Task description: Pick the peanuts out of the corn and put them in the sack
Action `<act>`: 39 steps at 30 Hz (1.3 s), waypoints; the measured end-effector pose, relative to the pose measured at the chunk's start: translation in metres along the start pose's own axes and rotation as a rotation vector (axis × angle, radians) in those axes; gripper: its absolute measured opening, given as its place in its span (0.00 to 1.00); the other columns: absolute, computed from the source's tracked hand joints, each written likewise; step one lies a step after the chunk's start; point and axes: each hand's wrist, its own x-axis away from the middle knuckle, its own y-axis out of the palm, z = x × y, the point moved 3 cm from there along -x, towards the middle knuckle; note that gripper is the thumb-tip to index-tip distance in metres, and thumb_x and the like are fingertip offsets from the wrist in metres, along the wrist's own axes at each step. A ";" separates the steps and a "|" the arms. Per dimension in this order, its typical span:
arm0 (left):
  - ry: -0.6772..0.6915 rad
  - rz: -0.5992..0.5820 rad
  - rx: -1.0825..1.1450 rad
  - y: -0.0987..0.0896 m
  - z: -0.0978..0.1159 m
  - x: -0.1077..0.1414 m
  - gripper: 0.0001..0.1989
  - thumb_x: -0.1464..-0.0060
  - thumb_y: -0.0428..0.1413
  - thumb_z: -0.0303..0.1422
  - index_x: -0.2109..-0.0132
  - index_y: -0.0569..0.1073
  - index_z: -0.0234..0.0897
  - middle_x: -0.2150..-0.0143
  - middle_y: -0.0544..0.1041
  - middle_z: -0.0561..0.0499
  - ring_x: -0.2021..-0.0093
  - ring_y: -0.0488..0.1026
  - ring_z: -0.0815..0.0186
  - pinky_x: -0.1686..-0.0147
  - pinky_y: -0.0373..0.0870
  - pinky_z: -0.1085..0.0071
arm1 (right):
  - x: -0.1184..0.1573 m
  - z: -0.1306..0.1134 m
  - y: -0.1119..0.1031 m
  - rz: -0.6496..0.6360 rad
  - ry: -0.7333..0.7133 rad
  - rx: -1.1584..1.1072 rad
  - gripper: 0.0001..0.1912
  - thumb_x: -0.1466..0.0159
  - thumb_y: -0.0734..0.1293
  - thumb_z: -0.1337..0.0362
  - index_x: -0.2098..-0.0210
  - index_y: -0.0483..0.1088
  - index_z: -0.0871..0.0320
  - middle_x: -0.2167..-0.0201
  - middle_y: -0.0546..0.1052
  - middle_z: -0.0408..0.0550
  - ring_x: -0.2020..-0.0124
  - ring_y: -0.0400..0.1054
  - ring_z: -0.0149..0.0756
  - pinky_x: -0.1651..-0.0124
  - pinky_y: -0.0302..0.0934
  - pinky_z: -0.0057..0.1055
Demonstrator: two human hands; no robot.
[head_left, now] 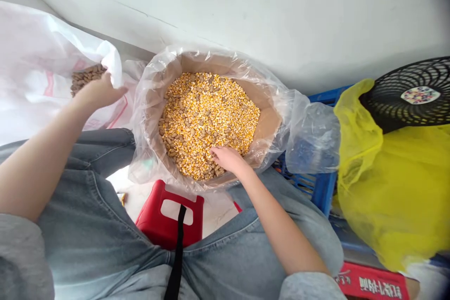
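Observation:
In front of me a container lined with clear plastic [147, 117] holds yellow corn kernels [211, 117] with brown unshelled peanuts [171, 143] scattered among them. My right hand [227, 157] is low over the near side of the corn, its fingers curled together; whatever they pinch is too small to make out. On the left, a white woven sack [28, 65] gapes around a heap of peanuts [86, 78]. My left hand [101, 91] is at that sack's mouth beside the heap, thumb stretched away and the other fingers partly hidden near the rim.
A red plastic stool [160, 234] stands on the floor between my legs. To the right are a blue crate [325, 190], a yellow mesh bag [393, 187] and a black slatted basket-like object [415, 89]. Behind the container rises a white wall [267, 14].

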 end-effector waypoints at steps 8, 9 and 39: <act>0.048 0.309 -0.499 -0.011 -0.032 -0.030 0.30 0.58 0.50 0.38 0.46 0.53 0.34 0.47 0.60 0.51 0.43 0.30 0.44 0.51 0.21 0.49 | 0.000 -0.001 -0.006 -0.003 0.010 0.054 0.10 0.41 0.54 0.65 0.62 0.63 0.55 0.64 0.71 0.47 0.63 0.65 0.35 0.65 0.55 0.29; 0.027 0.297 -0.529 -0.005 -0.028 -0.029 0.27 0.57 0.49 0.36 0.49 0.57 0.31 0.48 0.61 0.47 0.43 0.33 0.44 0.51 0.24 0.47 | 0.001 -0.001 -0.005 -0.007 0.012 0.060 0.11 0.42 0.54 0.65 0.62 0.63 0.55 0.63 0.71 0.48 0.63 0.65 0.35 0.64 0.55 0.29; 0.132 0.019 -1.487 0.073 -0.020 0.041 0.30 0.49 0.40 0.43 0.51 0.60 0.17 0.53 0.65 0.27 0.53 0.62 0.49 0.58 0.58 0.62 | -0.010 -0.017 -0.002 -0.053 0.004 0.084 0.13 0.44 0.56 0.67 0.61 0.66 0.59 0.62 0.72 0.53 0.60 0.65 0.39 0.62 0.58 0.32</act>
